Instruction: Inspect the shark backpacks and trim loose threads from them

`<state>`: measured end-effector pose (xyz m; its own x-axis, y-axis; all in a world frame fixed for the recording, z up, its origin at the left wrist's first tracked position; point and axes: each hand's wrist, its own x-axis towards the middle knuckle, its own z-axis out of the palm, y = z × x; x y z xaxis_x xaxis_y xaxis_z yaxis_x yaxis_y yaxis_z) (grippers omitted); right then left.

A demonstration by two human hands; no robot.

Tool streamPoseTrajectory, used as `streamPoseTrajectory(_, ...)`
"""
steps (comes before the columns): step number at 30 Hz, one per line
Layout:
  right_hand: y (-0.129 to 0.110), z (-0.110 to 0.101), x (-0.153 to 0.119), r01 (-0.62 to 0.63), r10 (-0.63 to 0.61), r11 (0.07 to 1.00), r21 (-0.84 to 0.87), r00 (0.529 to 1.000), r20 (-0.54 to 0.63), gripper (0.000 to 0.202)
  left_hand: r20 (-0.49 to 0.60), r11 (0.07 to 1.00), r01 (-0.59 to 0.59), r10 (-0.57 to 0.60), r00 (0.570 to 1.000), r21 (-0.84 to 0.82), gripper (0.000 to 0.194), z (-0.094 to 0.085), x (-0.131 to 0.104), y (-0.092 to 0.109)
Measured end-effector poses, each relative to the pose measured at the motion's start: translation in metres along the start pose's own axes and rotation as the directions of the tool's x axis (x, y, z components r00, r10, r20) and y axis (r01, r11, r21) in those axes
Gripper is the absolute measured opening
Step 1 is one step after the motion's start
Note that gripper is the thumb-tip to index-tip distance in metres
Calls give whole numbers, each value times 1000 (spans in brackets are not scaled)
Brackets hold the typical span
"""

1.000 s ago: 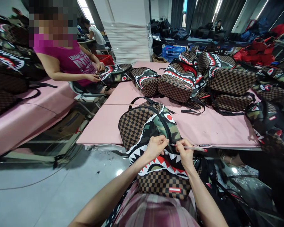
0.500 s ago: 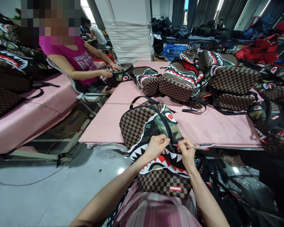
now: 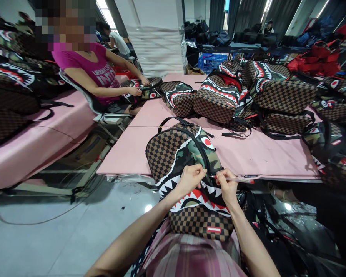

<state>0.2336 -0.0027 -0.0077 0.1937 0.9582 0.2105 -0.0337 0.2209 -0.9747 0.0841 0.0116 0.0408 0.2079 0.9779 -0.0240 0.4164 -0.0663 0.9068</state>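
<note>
A backpack (image 3: 167, 150) with brown checks, a camouflage patch and a printed shark mouth leans from the table edge onto my lap. My left hand (image 3: 192, 177) is closed at the bag's side, thumb and fingers pinching near the black zipper band; whatever lies between the fingertips is too small to make out. In my right hand (image 3: 227, 182) is a slim pen (image 3: 242, 180) with a clear barrel and red end, its tip pointing left at the black band close to my left fingertips.
The pink-covered table (image 3: 127, 150) bears several similar backpacks (image 3: 219, 100) at the back and right. Across to the left, a seated person in a magenta shirt (image 3: 95, 73) handles another bag. A blue crate (image 3: 212, 62) stands behind. Black bags and clear plastic lie low at right.
My hands, the pen and the backpack look almost unmoved. The person at the left has shifted slightly right, hands moving a little on their bag.
</note>
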Motion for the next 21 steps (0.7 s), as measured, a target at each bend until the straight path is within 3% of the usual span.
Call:
streamPoseTrajectory(17, -1, -1, 3, -11, 12, 1000, -24, 1000, 18, 27, -1, 1000, 8, -8, 1000, 12, 35, 2, 1, -2)
streamPoseTrajectory(21, 1, -2, 2, 41, -38, 996, -75, 999, 35, 29, -2, 1000, 6, -6, 1000, 14, 36, 2, 0, -3)
